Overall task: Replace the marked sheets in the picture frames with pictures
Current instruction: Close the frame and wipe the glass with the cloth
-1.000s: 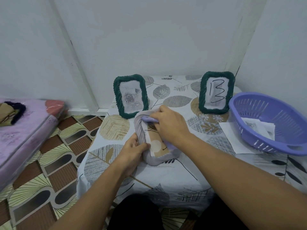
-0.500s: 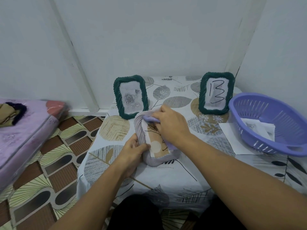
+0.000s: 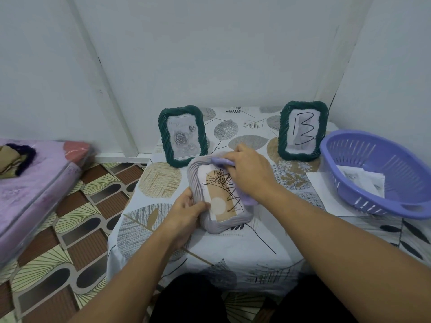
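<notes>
Almost nothing has shifted since a second ago: both hands stay on the lilac frame [image 3: 218,197] at the middle of the small table [image 3: 233,248], and only my right hand's fingers have edged a little along its top edge.

My left hand [image 3: 186,210] grips the frame's left side, thumb on the front near the lower corner. My right hand [image 3: 250,173] curls over the frame's upper right corner and seems to pinch a lilac piece there, perhaps the stand or the backing; I cannot tell which. The frame lies tilted toward me between my hands, its front up, showing a tan sheet scribbled over in black pen [image 3: 224,192].

I judge this to be the start of opening that frame to take the marked sheet out. The next move calls for freeing the back while my left hand holds the frame steady, then sliding the sheet out without creasing it.

Behind my hands stand two green frames. The left green frame [image 3: 182,135] already shows a rose picture. The right green frame [image 3: 302,131] holds a sheet marked 13. At the right, a purple basket [image 3: 363,157] holds printed pictures [image 3: 360,180] and rests on a white sheet [image 3: 321,190].
</notes>
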A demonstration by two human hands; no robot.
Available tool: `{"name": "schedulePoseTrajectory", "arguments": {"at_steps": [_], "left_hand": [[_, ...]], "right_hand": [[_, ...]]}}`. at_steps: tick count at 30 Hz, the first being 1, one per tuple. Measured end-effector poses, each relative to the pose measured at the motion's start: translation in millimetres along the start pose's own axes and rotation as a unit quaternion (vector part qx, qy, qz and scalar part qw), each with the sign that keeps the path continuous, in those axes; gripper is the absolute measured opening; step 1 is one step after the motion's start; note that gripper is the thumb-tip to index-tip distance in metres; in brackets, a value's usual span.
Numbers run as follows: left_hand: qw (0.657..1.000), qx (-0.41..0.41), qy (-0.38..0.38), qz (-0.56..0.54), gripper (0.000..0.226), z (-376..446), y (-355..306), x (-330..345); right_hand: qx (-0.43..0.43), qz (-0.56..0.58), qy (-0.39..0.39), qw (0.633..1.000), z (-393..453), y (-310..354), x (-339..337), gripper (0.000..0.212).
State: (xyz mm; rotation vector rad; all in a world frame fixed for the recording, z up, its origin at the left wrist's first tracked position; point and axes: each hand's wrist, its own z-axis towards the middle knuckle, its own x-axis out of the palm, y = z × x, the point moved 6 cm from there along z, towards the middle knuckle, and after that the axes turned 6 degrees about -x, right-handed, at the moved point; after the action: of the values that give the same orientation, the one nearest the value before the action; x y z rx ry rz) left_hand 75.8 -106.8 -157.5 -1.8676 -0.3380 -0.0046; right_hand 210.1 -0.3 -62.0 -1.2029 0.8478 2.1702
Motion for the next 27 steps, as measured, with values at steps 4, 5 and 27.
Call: {"name": "schedulePoseTrajectory", "arguments": {"at_steps": [4, 5, 27], "left_hand": [[1.0, -0.001, -0.001, 0.002, 0.042, -0.1, 0.8, -1.3], [1.0, -0.001, 0.0, 0.001, 0.042, 0.1, 0.8, -1.3], [1.0, -0.003, -0.001, -0.005, 0.045, 1.9, 4.0, -2.5]], "right_hand": [[0.001, 0.008, 0.008, 1.0, -2.1, 0.9, 2.0, 0.018], [-0.005, 0.008, 0.014, 1.0, -3.4, 2.8, 3.1, 0.018], [0.006, 0.003, 0.051, 0.999, -18.5, 9.0, 14.9, 0.016]]}}
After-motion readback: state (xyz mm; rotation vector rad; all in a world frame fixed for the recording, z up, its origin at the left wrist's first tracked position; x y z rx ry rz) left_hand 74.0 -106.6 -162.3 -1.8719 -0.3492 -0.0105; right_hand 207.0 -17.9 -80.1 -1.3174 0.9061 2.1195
